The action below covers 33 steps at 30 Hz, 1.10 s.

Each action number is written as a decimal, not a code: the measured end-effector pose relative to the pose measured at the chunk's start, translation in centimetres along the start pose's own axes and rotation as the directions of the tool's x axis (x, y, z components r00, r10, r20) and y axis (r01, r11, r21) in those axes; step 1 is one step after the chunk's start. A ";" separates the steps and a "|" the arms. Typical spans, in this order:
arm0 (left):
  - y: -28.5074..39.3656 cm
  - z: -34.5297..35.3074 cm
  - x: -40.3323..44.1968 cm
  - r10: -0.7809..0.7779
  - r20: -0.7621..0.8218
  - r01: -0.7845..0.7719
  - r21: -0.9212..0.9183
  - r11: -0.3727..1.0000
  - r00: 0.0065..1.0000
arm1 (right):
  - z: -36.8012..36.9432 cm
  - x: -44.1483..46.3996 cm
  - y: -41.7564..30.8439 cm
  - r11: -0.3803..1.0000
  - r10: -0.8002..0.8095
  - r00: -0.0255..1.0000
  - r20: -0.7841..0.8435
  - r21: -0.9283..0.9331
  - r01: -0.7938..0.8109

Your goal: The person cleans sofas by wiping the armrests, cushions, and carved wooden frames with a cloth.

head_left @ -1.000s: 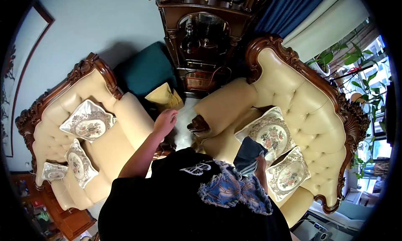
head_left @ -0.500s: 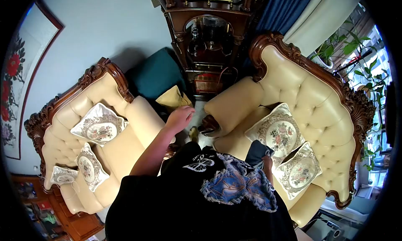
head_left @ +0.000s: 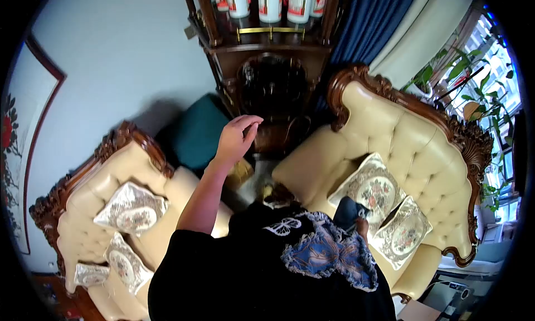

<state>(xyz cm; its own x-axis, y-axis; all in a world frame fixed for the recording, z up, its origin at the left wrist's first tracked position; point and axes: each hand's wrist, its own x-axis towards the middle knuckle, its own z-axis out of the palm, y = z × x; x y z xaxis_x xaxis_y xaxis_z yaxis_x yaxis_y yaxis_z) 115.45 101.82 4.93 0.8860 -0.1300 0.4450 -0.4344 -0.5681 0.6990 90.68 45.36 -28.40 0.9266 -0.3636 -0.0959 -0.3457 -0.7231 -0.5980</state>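
Observation:
My left hand (head_left: 237,138) is raised in front of the dark wooden cabinet (head_left: 220,56), with its fingers stretched forward and the thumb apart. Nothing shows in it. Below it, partly behind my forearm, is a tan paper-like object (head_left: 241,173). At my side, my right hand (head_left: 362,226) grips a bunched dark blue cloth (head_left: 346,214), close to the patterned cushions (head_left: 370,188) on the right sofa. White bottles with red labels (head_left: 270,4) stand on the upper cabinet shelf behind a brass rail (head_left: 271,31).
Cream tufted sofas with carved wood frames stand on the left (head_left: 83,209) and right (head_left: 384,117). A teal block-shaped item (head_left: 195,131) fills the corner beside the cabinet. Blue curtains (head_left: 368,34) and potted plants (head_left: 426,78) are at the right.
My left hand has risen toward the cabinet, its fingers now more extended. The view has tilted up, showing more of the bottles. My right hand still holds the blue cloth.

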 end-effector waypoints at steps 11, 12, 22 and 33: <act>3.2 -4.6 26.4 0.272 -0.484 -0.423 -0.234 0.875 0.831 | 1.5 5.1 -11.9 0.847 0.380 0.925 0.032 0.390 -0.361; 2.7 -4.5 29.0 0.258 -0.507 -0.406 -0.206 0.890 0.823 | 1.6 5.4 -12.5 0.835 0.395 0.918 0.028 0.405 -0.372; -0.2 -5.5 52.3 0.191 -0.598 -0.081 0.206 0.975 0.778 | 3.3 5.0 -14.4 0.722 0.565 0.825 -0.031 0.502 -0.476; -2.5 -7.5 64.8 0.045 -0.362 0.016 0.165 0.986 0.931 | 4.3 3.2 -14.6 0.581 0.747 0.659 -0.085 0.564 -0.586</act>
<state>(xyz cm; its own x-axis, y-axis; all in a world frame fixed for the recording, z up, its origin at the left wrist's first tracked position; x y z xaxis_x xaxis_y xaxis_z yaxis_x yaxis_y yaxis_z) 172.74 100.96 36.23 0.7466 0.1475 0.6487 -0.3874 -0.6963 0.6042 99.35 57.27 -23.33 0.3398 -0.8297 -0.4429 -0.6607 0.1246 -0.7403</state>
